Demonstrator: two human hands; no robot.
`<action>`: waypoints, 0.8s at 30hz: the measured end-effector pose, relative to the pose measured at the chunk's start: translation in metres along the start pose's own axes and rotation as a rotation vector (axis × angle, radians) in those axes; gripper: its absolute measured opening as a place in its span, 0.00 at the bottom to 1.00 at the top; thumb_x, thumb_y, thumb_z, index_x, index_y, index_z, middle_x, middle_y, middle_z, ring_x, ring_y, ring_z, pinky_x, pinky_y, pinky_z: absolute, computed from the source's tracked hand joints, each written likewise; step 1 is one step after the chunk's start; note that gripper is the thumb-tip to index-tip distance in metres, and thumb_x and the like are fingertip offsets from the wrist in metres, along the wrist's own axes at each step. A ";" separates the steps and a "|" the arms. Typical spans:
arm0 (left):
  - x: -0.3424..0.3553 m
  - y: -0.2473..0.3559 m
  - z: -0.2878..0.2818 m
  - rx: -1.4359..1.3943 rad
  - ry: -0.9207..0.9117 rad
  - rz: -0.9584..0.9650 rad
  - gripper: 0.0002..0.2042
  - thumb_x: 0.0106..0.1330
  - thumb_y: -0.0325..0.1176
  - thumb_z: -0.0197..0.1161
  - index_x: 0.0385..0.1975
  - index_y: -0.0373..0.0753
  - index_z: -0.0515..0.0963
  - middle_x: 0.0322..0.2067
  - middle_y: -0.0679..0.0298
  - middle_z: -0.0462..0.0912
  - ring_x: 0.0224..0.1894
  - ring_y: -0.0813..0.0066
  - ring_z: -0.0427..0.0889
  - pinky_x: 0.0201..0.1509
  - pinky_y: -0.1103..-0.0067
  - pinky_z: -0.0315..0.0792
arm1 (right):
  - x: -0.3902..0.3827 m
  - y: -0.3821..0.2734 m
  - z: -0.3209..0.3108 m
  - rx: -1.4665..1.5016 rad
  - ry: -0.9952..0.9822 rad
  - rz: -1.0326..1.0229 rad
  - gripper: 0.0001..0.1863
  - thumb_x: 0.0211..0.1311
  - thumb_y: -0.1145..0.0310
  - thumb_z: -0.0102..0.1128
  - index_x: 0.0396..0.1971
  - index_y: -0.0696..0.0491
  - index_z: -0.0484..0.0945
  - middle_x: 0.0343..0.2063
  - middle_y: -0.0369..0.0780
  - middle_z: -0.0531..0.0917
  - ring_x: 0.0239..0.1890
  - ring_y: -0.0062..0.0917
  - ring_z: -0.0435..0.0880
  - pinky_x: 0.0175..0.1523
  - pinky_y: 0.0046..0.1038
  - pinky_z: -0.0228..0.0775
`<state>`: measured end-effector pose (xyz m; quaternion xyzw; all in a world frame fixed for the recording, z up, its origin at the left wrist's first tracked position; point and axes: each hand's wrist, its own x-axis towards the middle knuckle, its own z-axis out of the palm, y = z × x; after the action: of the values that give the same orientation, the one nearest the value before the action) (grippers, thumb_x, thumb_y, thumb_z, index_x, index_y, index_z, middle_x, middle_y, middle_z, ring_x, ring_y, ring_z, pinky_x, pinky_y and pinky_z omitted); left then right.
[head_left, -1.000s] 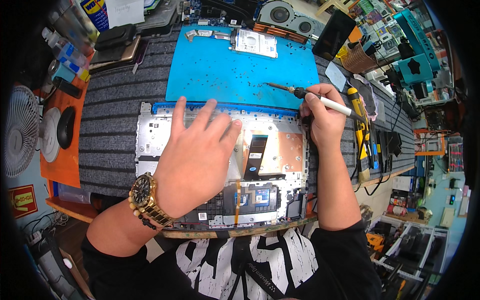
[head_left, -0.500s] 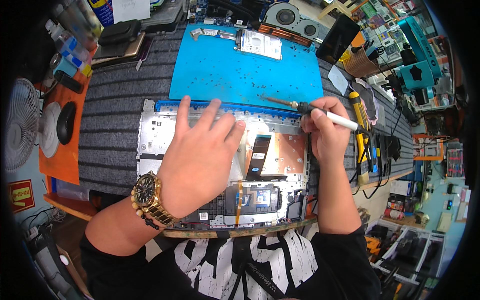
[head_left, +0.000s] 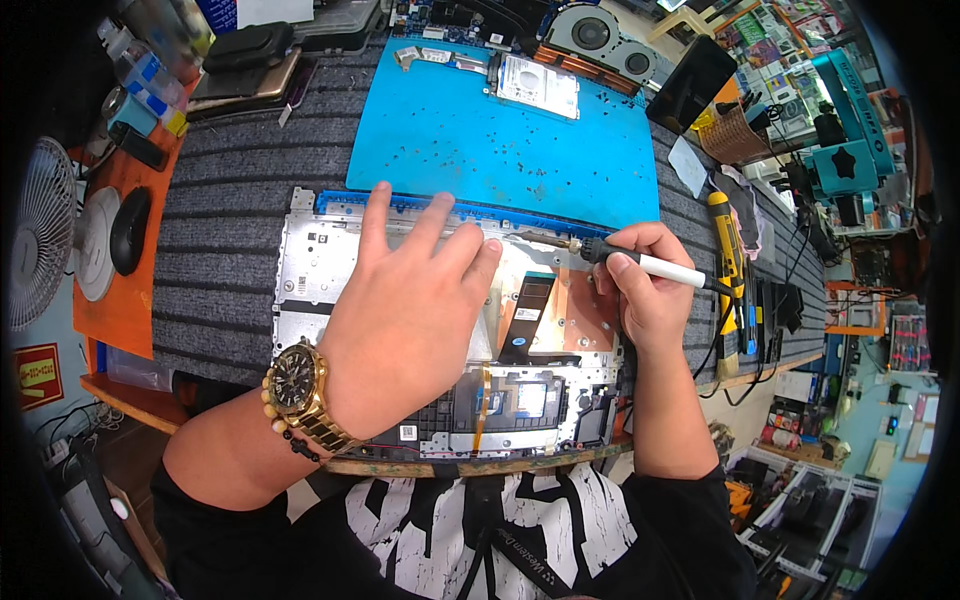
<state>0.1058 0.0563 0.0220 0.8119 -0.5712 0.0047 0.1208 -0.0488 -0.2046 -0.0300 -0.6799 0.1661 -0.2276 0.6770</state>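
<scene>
In front of me lies an opened laptop chassis [head_left: 320, 262], its silvery metal plate facing up. My left hand [head_left: 405, 300] rests palm down across it, fingers spread, the tips reaching the blue strip [head_left: 345, 203] along the far edge. A soldering iron [head_left: 668, 270] with a white handle and dark collar is held in my right hand [head_left: 648, 290], pinched between thumb and fingers. Its metal tip points left, over the far right part of the plate; whether it touches is hard to tell. A dark flat ribbon cable [head_left: 527, 315] lies on the plate to the right of my left hand.
Beyond the chassis is a blue work mat [head_left: 440, 120] strewn with small dark screws, with a hard drive [head_left: 538, 86] on it. A cooling fan assembly [head_left: 590, 38] sits behind. A yellow-handled tool [head_left: 722, 240] and brush lie right; a small fan [head_left: 42, 235] stands left.
My right hand has brought the soldering iron's tip nearer, from over the blue mat to over the metal plate. My left hand stays spread on the chassis. The whole view has shifted slightly.
</scene>
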 end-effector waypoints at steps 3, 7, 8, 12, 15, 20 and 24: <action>0.000 0.000 -0.001 -0.005 0.005 0.002 0.22 0.74 0.29 0.63 0.66 0.34 0.86 0.61 0.54 0.84 0.77 0.45 0.76 0.83 0.32 0.57 | 0.000 -0.001 0.001 -0.020 -0.001 -0.001 0.08 0.73 0.79 0.72 0.48 0.63 0.85 0.32 0.38 0.89 0.30 0.15 0.86 0.36 0.21 0.78; 0.000 0.000 -0.001 -0.013 0.008 0.004 0.23 0.73 0.29 0.63 0.66 0.34 0.86 0.61 0.53 0.84 0.77 0.45 0.76 0.83 0.32 0.57 | 0.000 0.000 0.001 -0.041 -0.001 -0.009 0.08 0.73 0.79 0.73 0.48 0.62 0.85 0.31 0.37 0.89 0.30 0.15 0.85 0.36 0.20 0.78; 0.000 0.000 -0.001 -0.013 0.007 0.004 0.23 0.73 0.29 0.63 0.66 0.34 0.86 0.61 0.53 0.84 0.77 0.45 0.76 0.83 0.32 0.57 | 0.000 0.000 0.001 -0.041 -0.001 -0.008 0.08 0.73 0.79 0.73 0.48 0.62 0.85 0.31 0.37 0.89 0.30 0.15 0.85 0.36 0.20 0.78; 0.001 0.000 -0.001 -0.014 0.008 0.003 0.23 0.72 0.28 0.63 0.66 0.33 0.86 0.61 0.53 0.84 0.77 0.44 0.76 0.83 0.31 0.57 | 0.000 0.000 0.002 -0.065 0.000 -0.015 0.08 0.73 0.79 0.73 0.48 0.62 0.85 0.31 0.37 0.90 0.30 0.15 0.85 0.36 0.20 0.78; 0.001 0.001 -0.001 -0.012 0.004 0.002 0.23 0.72 0.28 0.63 0.66 0.33 0.86 0.61 0.53 0.84 0.77 0.44 0.76 0.83 0.32 0.57 | 0.000 0.000 0.002 -0.075 0.001 -0.019 0.09 0.73 0.79 0.73 0.48 0.62 0.86 0.31 0.37 0.90 0.30 0.14 0.85 0.36 0.20 0.78; 0.000 -0.001 -0.001 -0.016 0.004 0.002 0.23 0.73 0.29 0.63 0.66 0.33 0.86 0.61 0.53 0.84 0.77 0.44 0.76 0.83 0.32 0.57 | 0.000 0.001 0.003 -0.077 -0.002 -0.023 0.09 0.72 0.79 0.74 0.48 0.62 0.86 0.31 0.36 0.90 0.29 0.14 0.85 0.35 0.19 0.77; 0.000 0.000 -0.001 -0.012 0.003 0.001 0.22 0.73 0.29 0.63 0.66 0.34 0.86 0.61 0.53 0.84 0.77 0.45 0.76 0.83 0.32 0.57 | -0.001 0.000 0.003 -0.084 -0.004 -0.027 0.09 0.72 0.79 0.74 0.48 0.63 0.85 0.30 0.35 0.89 0.29 0.13 0.84 0.35 0.19 0.75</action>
<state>0.1060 0.0563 0.0235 0.8109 -0.5713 0.0026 0.1267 -0.0481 -0.2011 -0.0303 -0.7103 0.1650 -0.2283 0.6451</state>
